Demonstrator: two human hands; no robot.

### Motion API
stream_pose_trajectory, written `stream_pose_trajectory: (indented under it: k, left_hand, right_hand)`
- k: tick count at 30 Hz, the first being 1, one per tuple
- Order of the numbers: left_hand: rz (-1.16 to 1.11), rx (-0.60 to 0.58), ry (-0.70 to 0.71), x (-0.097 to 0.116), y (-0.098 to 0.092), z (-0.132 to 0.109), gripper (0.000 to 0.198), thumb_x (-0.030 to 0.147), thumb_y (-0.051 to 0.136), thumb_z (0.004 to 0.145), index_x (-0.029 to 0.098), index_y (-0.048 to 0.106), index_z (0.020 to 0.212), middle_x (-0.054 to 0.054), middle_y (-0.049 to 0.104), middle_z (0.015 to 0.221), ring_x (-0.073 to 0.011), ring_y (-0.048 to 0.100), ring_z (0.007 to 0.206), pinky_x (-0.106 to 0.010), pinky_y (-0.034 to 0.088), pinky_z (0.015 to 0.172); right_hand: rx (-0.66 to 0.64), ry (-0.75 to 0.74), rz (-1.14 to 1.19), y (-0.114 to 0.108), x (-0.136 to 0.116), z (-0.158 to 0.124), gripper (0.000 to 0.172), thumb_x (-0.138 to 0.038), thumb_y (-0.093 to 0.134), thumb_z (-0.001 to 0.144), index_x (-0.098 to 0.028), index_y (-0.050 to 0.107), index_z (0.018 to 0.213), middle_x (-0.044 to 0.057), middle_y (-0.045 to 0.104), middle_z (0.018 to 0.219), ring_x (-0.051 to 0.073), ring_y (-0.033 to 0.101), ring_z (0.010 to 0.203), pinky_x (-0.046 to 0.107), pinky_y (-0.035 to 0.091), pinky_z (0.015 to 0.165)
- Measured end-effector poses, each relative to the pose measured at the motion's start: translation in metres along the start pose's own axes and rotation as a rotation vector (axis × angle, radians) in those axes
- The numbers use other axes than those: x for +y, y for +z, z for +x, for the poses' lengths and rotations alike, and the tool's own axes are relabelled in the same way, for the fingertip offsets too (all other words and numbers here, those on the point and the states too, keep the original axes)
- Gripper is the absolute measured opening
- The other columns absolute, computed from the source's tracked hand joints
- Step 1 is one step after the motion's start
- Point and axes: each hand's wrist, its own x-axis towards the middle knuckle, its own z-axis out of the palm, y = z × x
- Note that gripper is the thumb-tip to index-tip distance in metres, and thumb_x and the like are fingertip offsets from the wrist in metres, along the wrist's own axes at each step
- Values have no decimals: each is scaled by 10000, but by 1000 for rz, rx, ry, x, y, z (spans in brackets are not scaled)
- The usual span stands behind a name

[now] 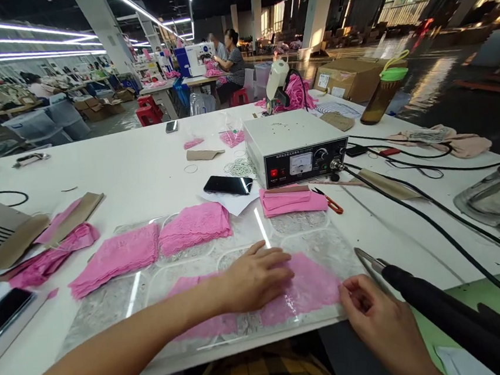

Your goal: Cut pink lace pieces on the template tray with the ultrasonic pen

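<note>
My left hand [258,275] lies flat, fingers spread, on the left part of a thin pink fabric piece [307,282] on a clear patterned sheet [111,307]. At that piece's right corner, my right hand [374,311] pinches the edge between thumb and finger. Another pink piece [201,328] lies partly under my left forearm. Two pink fabric stacks [123,252] [196,225] sit at the sheet's back left, and a folded pink stack [293,201] at its back right. A black handheld tool [419,295] with a metal tip rests beside my right hand.
Behind the sheet stand a control box [300,156] with cables, a black phone [227,185] and orange-handled scissors [333,202]. A bottle [383,98] and glass jar [499,199] are at right. Two people sit at a sewing machine [196,60] beyond.
</note>
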Motion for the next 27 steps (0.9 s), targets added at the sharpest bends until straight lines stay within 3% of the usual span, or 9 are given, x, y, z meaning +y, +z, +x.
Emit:
stream_pose_trajectory:
  k: [3,9,13,16,19,21,24,27]
  left_hand:
    - [143,-30,-2,-4,4,-25,239,255,526,976,187,632,1180,-128,568,1382,-325,481,1329,-606,260,1144]
    - [168,87,-89,-16,-2,-46,280,284,467,1009,179,629,1211,-131,579,1376,-277,524,1298,-526,361,1116]
    - [147,152,-171,-17,-16,-88,268,241,473,994,182,657,1179,-120,606,1346,-252,556,1268,-472,391,1112]
    - [174,86,-210,-14,-18,-120,312,240,462,999,207,622,1264,-90,556,1413,-269,446,1374,-482,347,1148]
    - [234,5,-267,-11,-10,-134,372,263,451,1013,236,541,1373,-70,470,1490,-270,371,1423,-501,264,1190]
    - [266,5,-296,-10,-3,-134,390,276,441,1020,241,514,1401,-73,439,1512,-267,357,1431,-502,248,1196]
    - [311,30,-341,-9,7,-132,399,294,435,1022,240,503,1411,-91,423,1521,-286,342,1438,-529,268,1179]
    - [340,33,-383,-8,14,-133,413,295,434,1021,236,479,1427,-111,393,1536,-306,337,1437,-554,283,1159]
  right_hand:
    - [26,-2,-128,-5,4,-2,173,-402,507,822,-280,493,701,-43,556,470,174,547,331,284,357,337]
    - [38,-85,-178,-10,12,-11,205,-458,498,845,-272,561,902,-53,556,490,162,494,276,298,318,283]
    - [40,-331,-57,-7,4,-11,179,-375,495,899,-279,645,883,0,701,681,171,664,522,287,493,478]
    - [-10,-525,52,7,-17,4,169,-295,512,922,-266,674,961,19,724,818,158,703,704,249,542,635]
    - [-75,-623,38,29,-43,29,223,-206,469,939,-229,671,1032,37,715,924,143,702,818,228,546,704]
    - [-133,-633,-27,44,-57,46,199,-223,491,927,-211,669,1013,53,702,952,161,694,825,246,545,653]
    - [-317,-576,-119,58,-66,61,112,-198,539,866,-215,649,876,51,679,948,197,674,825,264,511,556]
    - [-470,-492,1,61,-64,62,147,-116,492,847,-222,578,793,18,642,873,154,633,752,255,507,593]
